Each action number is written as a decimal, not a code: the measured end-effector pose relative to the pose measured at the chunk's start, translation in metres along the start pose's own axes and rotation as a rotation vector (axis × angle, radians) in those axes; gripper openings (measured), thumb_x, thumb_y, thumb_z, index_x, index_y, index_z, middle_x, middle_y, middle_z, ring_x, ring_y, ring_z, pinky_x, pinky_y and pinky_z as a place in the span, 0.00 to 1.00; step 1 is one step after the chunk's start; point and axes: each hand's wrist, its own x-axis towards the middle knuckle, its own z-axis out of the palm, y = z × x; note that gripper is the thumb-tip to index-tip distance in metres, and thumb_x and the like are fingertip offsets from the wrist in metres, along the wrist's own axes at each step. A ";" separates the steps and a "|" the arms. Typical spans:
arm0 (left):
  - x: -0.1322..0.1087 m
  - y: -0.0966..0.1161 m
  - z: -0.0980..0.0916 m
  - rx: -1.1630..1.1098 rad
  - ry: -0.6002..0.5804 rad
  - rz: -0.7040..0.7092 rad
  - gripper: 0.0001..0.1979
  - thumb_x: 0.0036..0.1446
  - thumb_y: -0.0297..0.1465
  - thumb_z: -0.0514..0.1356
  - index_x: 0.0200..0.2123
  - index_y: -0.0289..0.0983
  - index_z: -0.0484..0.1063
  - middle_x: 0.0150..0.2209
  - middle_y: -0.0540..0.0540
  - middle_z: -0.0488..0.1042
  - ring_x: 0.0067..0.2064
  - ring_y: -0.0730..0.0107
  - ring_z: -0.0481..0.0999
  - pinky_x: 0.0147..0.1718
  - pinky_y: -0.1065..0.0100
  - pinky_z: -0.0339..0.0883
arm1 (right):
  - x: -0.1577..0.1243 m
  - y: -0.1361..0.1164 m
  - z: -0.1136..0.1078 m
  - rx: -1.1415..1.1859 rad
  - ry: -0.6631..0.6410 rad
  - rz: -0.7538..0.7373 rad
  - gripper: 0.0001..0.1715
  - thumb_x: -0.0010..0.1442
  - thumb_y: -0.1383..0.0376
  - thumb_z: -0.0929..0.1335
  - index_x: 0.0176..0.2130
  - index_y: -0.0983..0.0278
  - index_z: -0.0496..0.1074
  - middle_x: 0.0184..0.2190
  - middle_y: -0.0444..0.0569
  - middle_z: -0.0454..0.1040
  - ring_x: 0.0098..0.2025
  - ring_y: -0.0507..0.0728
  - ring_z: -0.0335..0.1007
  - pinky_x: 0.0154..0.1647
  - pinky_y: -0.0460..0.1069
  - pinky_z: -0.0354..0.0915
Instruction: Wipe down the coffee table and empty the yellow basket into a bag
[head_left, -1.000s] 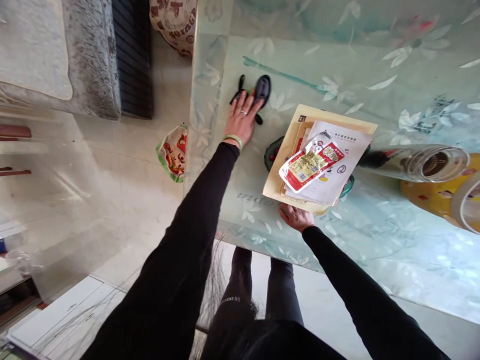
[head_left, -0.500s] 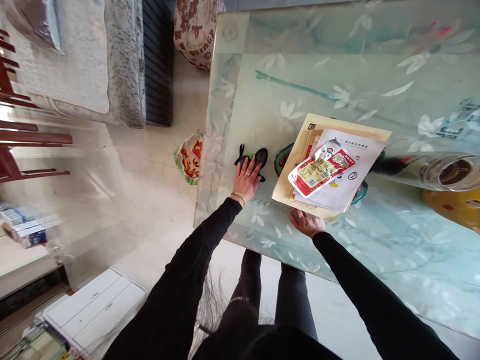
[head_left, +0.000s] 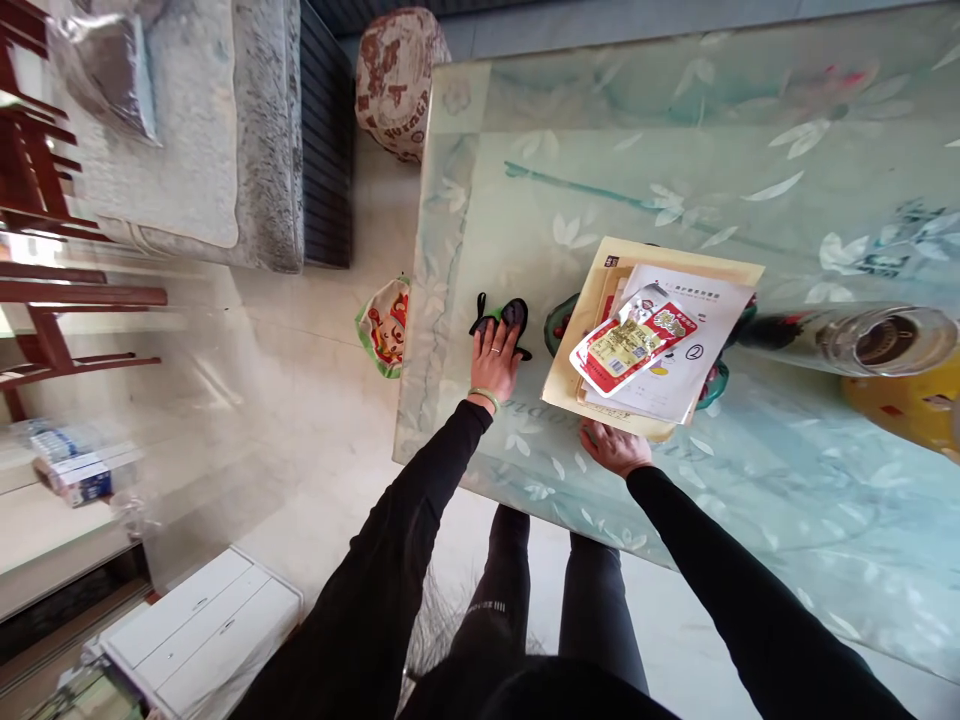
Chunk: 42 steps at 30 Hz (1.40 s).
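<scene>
I have the person's left hand (head_left: 495, 362) pressed palm down over a small black object with a loop and a thin green edge (head_left: 507, 318); it lies on the leaf-patterned glass tabletop (head_left: 570, 170), just in from the table's left edge, and it is too small for me to tell what kind of thing it is; the left fingers (head_left: 508, 342) lie fairly straight across it, not visibly clenched, and I cannot tell whether they are grasping it; a ring (head_left: 496, 351) sits on 1 finger and a green bangle (head_left: 484, 398) circles the wrist; the right hand (head_left: 615, 447) is to the right of it, with its fingers (head_left: 594, 435) loosely curled and touching the near edge of a buff folder (head_left: 564, 378); they look released rather than clenched; on that folder lie a white printed sheet (head_left: 679, 385) marked with a circled 2 and, on top, a red-and-white sachet (head_left: 626, 347); green rims (head_left: 561, 325) show from under the stack on its left and right; just right of the stack, a glass jar (head_left: 877, 340) lies on its side beside a yellow item (head_left: 900, 400); beyond the table's left edge, a green-edged printed bag (head_left: 384, 328) lies on the floor, and a white drawer unit (head_left: 202, 635) stands at near left.
</scene>
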 end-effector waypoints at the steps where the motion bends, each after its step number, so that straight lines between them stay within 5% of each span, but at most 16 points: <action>1: 0.006 -0.003 -0.003 0.008 -0.005 0.012 0.29 0.74 0.35 0.50 0.75 0.37 0.61 0.77 0.39 0.57 0.80 0.50 0.48 0.78 0.43 0.39 | 0.000 0.000 0.001 0.008 -0.004 0.009 0.15 0.69 0.59 0.68 0.45 0.62 0.83 0.38 0.55 0.83 0.44 0.60 0.77 0.53 0.53 0.72; 7: 0.088 -0.007 -0.022 0.021 0.075 -0.034 0.30 0.74 0.35 0.48 0.77 0.40 0.57 0.79 0.44 0.53 0.81 0.51 0.44 0.79 0.44 0.35 | -0.001 0.000 0.003 0.053 -0.079 0.045 0.17 0.69 0.58 0.67 0.47 0.61 0.83 0.39 0.55 0.83 0.43 0.61 0.76 0.51 0.52 0.71; 13: 0.030 0.001 -0.019 0.045 -0.012 -0.049 0.30 0.73 0.34 0.50 0.75 0.37 0.60 0.78 0.40 0.56 0.80 0.50 0.49 0.79 0.44 0.39 | -0.002 -0.001 0.005 0.078 -0.030 0.031 0.16 0.69 0.59 0.67 0.48 0.60 0.83 0.41 0.56 0.83 0.44 0.61 0.77 0.53 0.53 0.72; 20: 0.083 0.003 -0.034 0.085 0.037 -0.100 0.31 0.74 0.35 0.49 0.77 0.38 0.56 0.79 0.41 0.51 0.80 0.49 0.46 0.78 0.43 0.37 | -0.003 0.000 0.006 0.050 -0.028 0.005 0.17 0.70 0.59 0.67 0.49 0.61 0.84 0.41 0.57 0.84 0.44 0.61 0.79 0.54 0.53 0.74; 27: -0.002 -0.001 -0.014 0.052 -0.086 0.036 0.29 0.73 0.36 0.52 0.74 0.37 0.62 0.77 0.38 0.57 0.80 0.47 0.49 0.78 0.40 0.41 | 0.003 -0.002 0.000 0.100 -0.085 0.043 0.17 0.68 0.59 0.68 0.49 0.61 0.84 0.43 0.56 0.84 0.46 0.61 0.79 0.53 0.54 0.76; 34: 0.089 -0.008 -0.028 0.034 0.051 0.024 0.30 0.73 0.36 0.51 0.76 0.44 0.59 0.80 0.45 0.50 0.81 0.50 0.42 0.78 0.41 0.32 | 0.002 -0.001 -0.001 0.103 -0.129 0.074 0.17 0.68 0.59 0.68 0.50 0.61 0.83 0.45 0.57 0.84 0.49 0.62 0.78 0.56 0.54 0.75; 42: 0.039 0.006 -0.014 0.052 -0.154 0.402 0.25 0.72 0.33 0.52 0.69 0.42 0.71 0.77 0.45 0.57 0.80 0.54 0.48 0.79 0.44 0.37 | 0.004 -0.002 -0.004 0.010 0.036 -0.018 0.16 0.70 0.59 0.67 0.46 0.60 0.84 0.39 0.55 0.84 0.42 0.59 0.77 0.48 0.51 0.73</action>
